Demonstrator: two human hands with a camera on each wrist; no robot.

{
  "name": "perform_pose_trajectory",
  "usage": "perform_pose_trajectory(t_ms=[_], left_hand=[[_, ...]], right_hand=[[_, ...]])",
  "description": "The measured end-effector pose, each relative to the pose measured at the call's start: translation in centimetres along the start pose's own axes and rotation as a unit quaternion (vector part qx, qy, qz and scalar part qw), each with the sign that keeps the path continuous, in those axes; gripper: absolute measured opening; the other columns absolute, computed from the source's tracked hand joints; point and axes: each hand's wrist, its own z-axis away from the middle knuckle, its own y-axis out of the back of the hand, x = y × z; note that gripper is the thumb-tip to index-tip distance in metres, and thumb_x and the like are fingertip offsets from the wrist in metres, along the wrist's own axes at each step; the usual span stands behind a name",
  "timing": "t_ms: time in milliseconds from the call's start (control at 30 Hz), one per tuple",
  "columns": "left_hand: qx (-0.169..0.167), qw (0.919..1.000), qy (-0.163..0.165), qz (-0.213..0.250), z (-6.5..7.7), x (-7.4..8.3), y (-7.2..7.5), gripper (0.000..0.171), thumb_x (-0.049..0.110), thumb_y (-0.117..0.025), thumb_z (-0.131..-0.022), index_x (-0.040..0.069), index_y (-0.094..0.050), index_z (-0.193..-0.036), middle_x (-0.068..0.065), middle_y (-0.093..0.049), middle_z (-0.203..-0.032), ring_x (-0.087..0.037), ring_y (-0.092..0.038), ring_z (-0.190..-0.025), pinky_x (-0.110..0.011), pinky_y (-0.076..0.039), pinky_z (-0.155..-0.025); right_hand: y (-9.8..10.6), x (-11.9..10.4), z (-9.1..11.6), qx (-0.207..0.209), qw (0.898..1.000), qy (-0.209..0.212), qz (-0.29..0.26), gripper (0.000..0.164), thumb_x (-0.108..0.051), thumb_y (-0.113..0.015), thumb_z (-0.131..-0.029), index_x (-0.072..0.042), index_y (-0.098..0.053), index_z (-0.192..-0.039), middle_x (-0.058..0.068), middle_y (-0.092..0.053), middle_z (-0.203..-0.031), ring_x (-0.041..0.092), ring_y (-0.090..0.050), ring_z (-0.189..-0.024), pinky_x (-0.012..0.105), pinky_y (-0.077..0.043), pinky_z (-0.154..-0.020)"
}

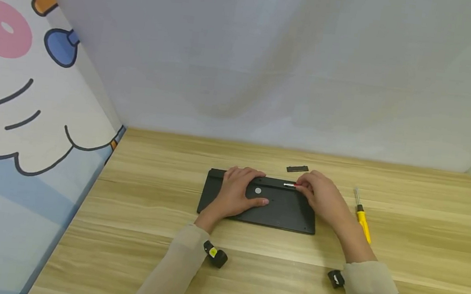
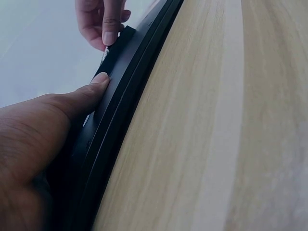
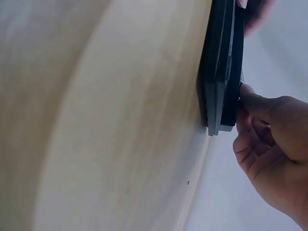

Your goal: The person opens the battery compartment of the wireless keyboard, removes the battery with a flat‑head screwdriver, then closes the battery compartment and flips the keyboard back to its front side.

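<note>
A black keyboard [image 1: 280, 214] lies face down on the table, its raised strip along the far side. My left hand [image 1: 235, 192] holds it left of the middle, fingers over the far edge and thumb laid on the back. In the left wrist view that thumb [image 2: 98, 82] touches the dark surface, while the other fingers are hidden. At the right part of the strip, my right hand [image 1: 318, 194] pinches a small silver battery [image 1: 289, 185] by its red end. The right wrist view has the right thumb [image 3: 255, 103] close against the strip; the battery is mostly hidden there.
A small black battery cover [image 1: 298, 169] lies just beyond the keyboard's far edge. To the right of the right hand is a screwdriver [image 1: 363, 222] with a yellow handle. A pale wall sheet [image 1: 266, 97] rises behind the wooden table [image 1: 150, 181], and a cartoon-printed sheet [image 1: 18, 86] hangs at left.
</note>
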Motion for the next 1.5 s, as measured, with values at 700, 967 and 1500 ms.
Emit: perform_pose_trajectory(t_ms=[700,967,1500], left_hand=[[0.000,1.0000,0.001,-0.007,0.1,0.2,0.1,0.070,0.048,-0.080,-0.086,0.023,-0.054,-0.146,-0.003,-0.057,-0.147,-0.028,-0.050,-0.140,-0.055,-0.015,-0.130],[-0.004,1.0000,0.005,0.000,0.4,0.0,-0.1,0.069,0.048,-0.080,-0.086,0.023,-0.054,-0.146,-0.003,-0.057,-0.147,-0.027,-0.050,-0.141,-0.055,-0.014,-0.131],[-0.006,1.0000,0.005,0.002,0.5,-0.2,-0.2,0.070,0.047,-0.080,-0.087,0.022,-0.054,-0.146,-0.004,-0.057,-0.147,-0.027,-0.049,-0.142,-0.055,-0.013,-0.131]], right_hand=[[1.8,1.2,1.0,0.016,1.000,0.005,-0.012,0.012,-0.012,-0.060,-0.103,-0.003,-0.068,-0.106,0.012,-0.066,-0.100,0.022,-0.061,-0.086,0.038,-0.051,-0.077],[2.7,2.4,1.4,0.021,1.000,-0.012,-0.010,0.015,-0.010,-0.058,-0.104,0.000,-0.068,-0.109,0.015,-0.067,-0.102,0.026,-0.063,-0.091,0.042,-0.053,-0.080],[4.4,4.8,1.1,0.008,0.999,-0.040,-0.005,0.019,-0.011,-0.056,-0.105,0.002,-0.068,-0.111,0.021,-0.068,-0.107,0.032,-0.063,-0.095,0.048,-0.052,-0.084]])
